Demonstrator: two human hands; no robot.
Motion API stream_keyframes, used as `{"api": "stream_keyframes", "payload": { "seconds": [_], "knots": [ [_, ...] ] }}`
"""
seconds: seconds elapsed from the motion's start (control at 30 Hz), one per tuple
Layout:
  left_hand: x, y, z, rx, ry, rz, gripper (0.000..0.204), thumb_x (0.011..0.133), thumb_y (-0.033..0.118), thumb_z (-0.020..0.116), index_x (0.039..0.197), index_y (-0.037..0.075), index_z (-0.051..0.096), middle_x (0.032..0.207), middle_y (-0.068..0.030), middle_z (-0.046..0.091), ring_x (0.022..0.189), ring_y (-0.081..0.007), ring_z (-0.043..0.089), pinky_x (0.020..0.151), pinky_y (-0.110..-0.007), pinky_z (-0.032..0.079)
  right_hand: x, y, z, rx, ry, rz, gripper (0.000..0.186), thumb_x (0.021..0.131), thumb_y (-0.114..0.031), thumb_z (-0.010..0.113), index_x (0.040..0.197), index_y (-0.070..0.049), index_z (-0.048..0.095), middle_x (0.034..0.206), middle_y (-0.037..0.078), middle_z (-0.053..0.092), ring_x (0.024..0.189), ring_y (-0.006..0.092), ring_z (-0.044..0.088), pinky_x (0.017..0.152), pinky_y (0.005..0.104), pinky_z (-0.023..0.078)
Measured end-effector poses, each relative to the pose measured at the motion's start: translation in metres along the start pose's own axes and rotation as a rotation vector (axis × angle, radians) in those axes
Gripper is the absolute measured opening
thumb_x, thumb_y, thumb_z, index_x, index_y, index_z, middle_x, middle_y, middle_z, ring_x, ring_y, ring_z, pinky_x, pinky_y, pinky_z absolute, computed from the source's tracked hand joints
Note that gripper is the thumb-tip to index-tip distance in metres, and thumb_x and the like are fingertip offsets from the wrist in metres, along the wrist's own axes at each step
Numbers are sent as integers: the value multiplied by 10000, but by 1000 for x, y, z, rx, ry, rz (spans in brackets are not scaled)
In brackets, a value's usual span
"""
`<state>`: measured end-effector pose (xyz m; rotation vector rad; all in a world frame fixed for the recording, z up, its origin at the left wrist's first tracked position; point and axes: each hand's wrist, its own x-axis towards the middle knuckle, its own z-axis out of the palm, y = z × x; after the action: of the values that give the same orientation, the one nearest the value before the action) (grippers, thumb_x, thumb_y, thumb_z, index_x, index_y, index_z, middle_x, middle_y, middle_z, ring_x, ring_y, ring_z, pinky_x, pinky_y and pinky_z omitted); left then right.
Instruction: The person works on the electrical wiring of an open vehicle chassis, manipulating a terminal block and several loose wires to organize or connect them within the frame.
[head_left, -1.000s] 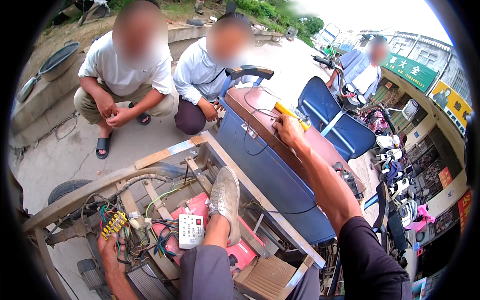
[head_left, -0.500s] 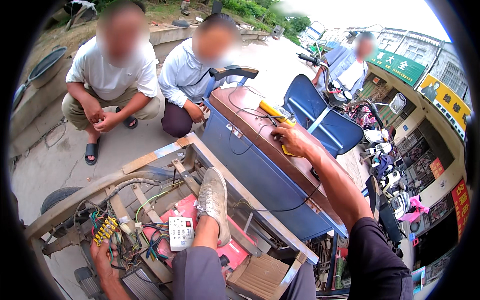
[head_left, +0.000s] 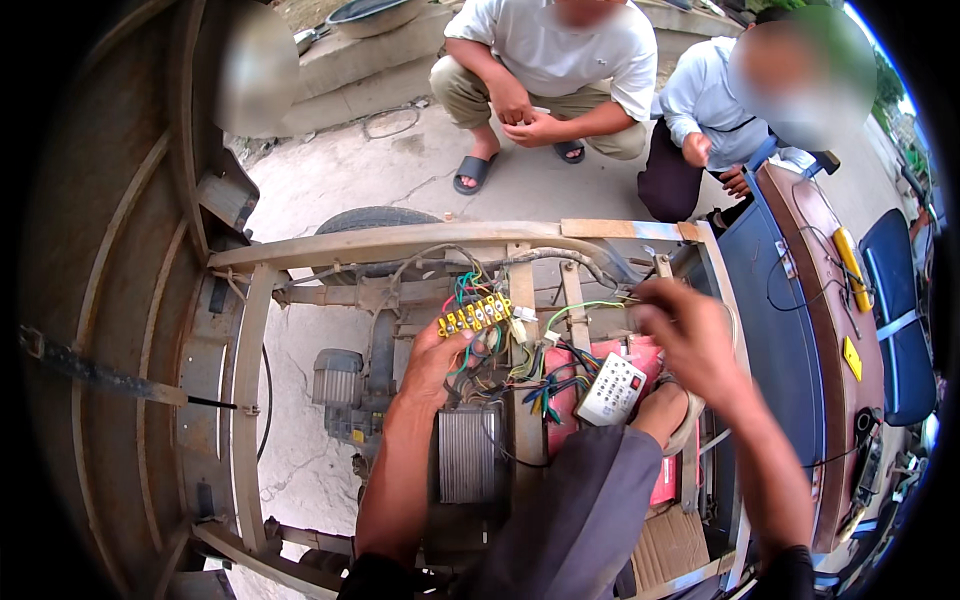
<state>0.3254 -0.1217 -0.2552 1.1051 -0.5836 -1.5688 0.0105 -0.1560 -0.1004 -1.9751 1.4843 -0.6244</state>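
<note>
My left hand (head_left: 428, 365) grips a yellow terminal block (head_left: 475, 315) with a row of metal screws, and coloured wires run from it. My right hand (head_left: 700, 345) hangs above the frame, fingers bent together and blurred; anything between them is too small to make out. Below it lies a white tester box (head_left: 612, 390) with a red switch and many small sockets. Thin leads with coloured clips (head_left: 545, 395) spread beside that box. White plug connectors (head_left: 522, 322) sit among the wires by the terminal block. A grey finned metal box (head_left: 468, 455) is under my left forearm.
A rusty metal vehicle frame (head_left: 400, 238) surrounds the wiring, with a tyre (head_left: 375, 218) behind it. My shoe rests inside the frame on a red panel (head_left: 662, 480). At right stands a blue box with a brown seat top (head_left: 815, 230), holding a yellow tool (head_left: 852, 268). Two people crouch opposite.
My right hand has left the brown seat top and come over the frame, nearer the wiring. The view has swung left. My left hand still holds the terminal block.
</note>
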Motion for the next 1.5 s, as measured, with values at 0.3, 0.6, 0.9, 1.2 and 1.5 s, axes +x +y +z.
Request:
{"api": "stream_keyframes", "payload": {
  "seconds": [0.3,0.6,0.9,1.2,1.5],
  "knots": [
    [7,-18,13,-12,-11,-13,323,927,12,601,1249,21,581,1022,-50,672,834,-128,632,660,-263,515,59,14,136,168,-235,229,415,896,-298,695,1004,103,682,847,288,698,845,388,714,823,435,545],
    [8,-15,11,-11,-4,-10,324,915,28,645,1236,33,597,1013,-30,669,812,-115,627,672,-257,516,57,11,155,470,-311,400,236,972,-177,659,890,45,649,674,84,662,543,141,629,511,281,519],
    [9,-16,9,19,5,-7,305,917,42,660,1218,44,608,976,-7,660,783,-89,612,651,-240,502,50,20,167,776,-258,431,202,975,-141,641,943,58,645,743,93,680,588,149,659,530,277,543],
    [9,-16,9,-16,16,-34,302,916,39,657,1215,42,612,995,-16,671,797,-95,618,661,-248,505,51,12,155,868,-337,531,192,966,-141,667,985,48,641,759,79,676,583,136,640,516,262,518],
    [9,-16,11,76,33,12,277,903,80,690,1172,55,633,949,26,647,773,-55,561,664,-224,451,56,23,167,821,-209,408,220,948,-101,676,1094,48,608,749,61,680,539,111,561,475,275,443]
  ]
}}
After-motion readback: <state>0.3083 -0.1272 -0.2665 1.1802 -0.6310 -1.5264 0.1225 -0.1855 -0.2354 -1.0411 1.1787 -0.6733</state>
